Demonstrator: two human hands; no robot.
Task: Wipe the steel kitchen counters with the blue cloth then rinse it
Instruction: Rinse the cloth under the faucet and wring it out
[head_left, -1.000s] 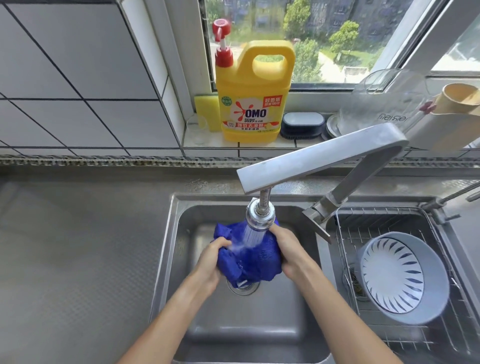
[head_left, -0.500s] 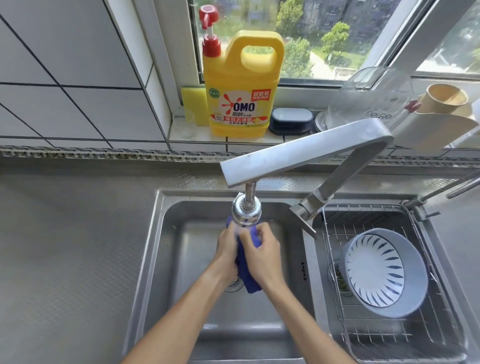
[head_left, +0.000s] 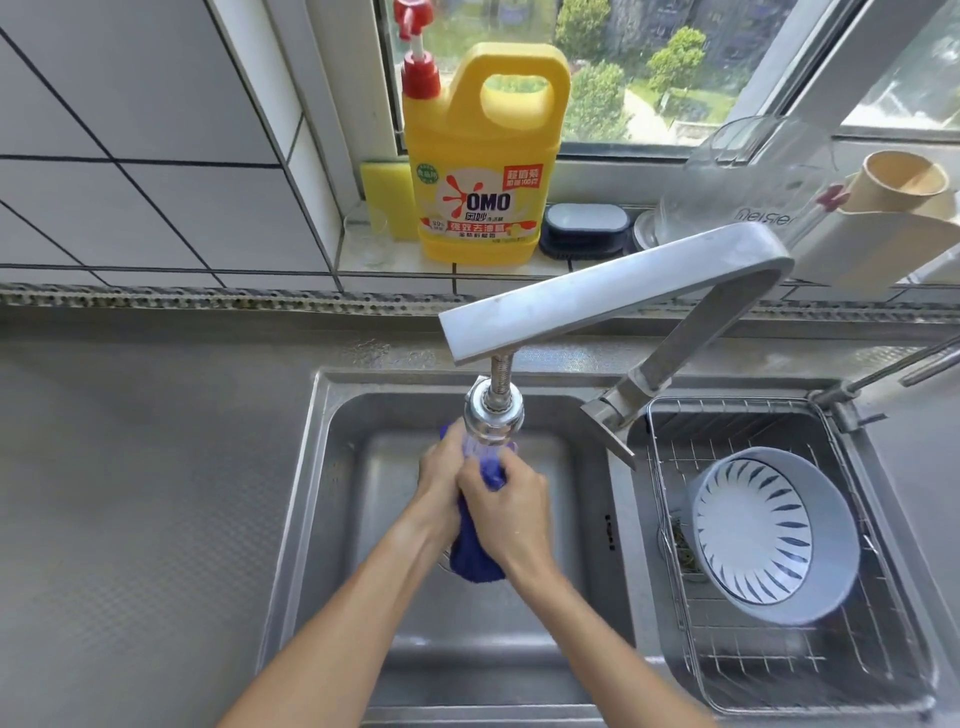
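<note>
My left hand (head_left: 441, 480) and right hand (head_left: 506, 506) were clamped together on the bunched blue cloth (head_left: 475, 556), each grip curled tight round it; I held it over the sink (head_left: 332, 467), directly under the faucet head (head_left: 493, 415), beside the steel counter (head_left: 145, 493).

My steel counter (head_left: 130, 493) runs from the left edge across to the far side, its surface finely textured, with wet patches on the far strip behind the sink. 2 basins are set into it: the left basin (head_left: 332, 467), bare steel, and the right basin (head_left: 883, 519), which holds a wire rack (head_left: 779, 660) with a grey bowl (head_left: 769, 530) tipped on its side. The faucet (head_left: 613, 291) rises from the divider between them. Beyond the counter, the tiled sill (head_left: 395, 267) carries a yellow detergent jug (head_left: 483, 156), a yellow sponge (head_left: 384, 197) standing behind it, a small glass (head_left: 366, 239) at the left, and a dark brush (head_left: 584, 228) just right of the jug.
</note>
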